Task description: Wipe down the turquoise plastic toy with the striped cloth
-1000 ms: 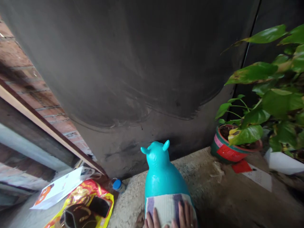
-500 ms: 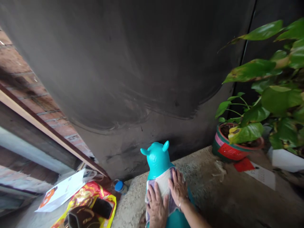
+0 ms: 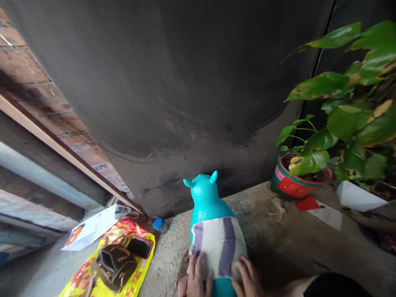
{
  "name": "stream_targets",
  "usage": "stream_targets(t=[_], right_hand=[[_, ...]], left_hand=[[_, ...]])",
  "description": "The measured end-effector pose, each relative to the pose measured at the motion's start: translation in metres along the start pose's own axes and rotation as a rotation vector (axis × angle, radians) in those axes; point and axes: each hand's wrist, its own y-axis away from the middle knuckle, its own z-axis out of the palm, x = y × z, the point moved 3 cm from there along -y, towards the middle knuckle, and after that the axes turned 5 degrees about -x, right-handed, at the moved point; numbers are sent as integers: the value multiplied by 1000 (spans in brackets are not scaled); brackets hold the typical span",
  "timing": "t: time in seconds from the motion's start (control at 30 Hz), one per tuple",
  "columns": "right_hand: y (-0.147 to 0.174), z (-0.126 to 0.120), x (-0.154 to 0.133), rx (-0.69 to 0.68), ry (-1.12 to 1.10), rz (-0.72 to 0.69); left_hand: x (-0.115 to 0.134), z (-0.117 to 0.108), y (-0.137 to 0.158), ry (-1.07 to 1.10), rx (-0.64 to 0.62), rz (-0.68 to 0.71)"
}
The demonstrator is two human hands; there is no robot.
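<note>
A turquoise inflatable animal toy (image 3: pixel 206 198) with small ears stands on the concrete floor, facing the dark wall. A white cloth with purple stripes (image 3: pixel 216 245) is draped across its back. My left hand (image 3: pixel 196 278) lies flat on the cloth's lower left edge, fingers spread. My right hand (image 3: pixel 249 278) presses on the cloth's lower right edge. Both hands touch the cloth on the toy at the bottom of the view.
A dark wall (image 3: pixel 185 82) rises just behind the toy. Left lie a yellow-red bag (image 3: pixel 136 268) with a brown pouch (image 3: pixel 116 264), a white paper bag (image 3: pixel 93 227) and a blue-capped bottle (image 3: pixel 159 224). Right stand a potted plant (image 3: pixel 293 181) and papers (image 3: pixel 324 214).
My hands slid from the toy's upper back, near its neck, down to the cloth's lower edge. The cloth now lies spread flat over the back.
</note>
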Motion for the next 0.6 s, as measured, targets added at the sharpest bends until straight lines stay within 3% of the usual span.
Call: stream_targets(t=[0.27, 0.47, 0.6], right_hand=[[-38, -24, -5, 44, 1, -198], [-62, -53, -43, -30, -92, -248], [-67, -71, -48, -40, -109, -280]], left_hand=[[19, 6, 19, -95, 17, 283], [22, -5, 6, 13, 80, 213], [11, -19, -3, 72, 110, 88]])
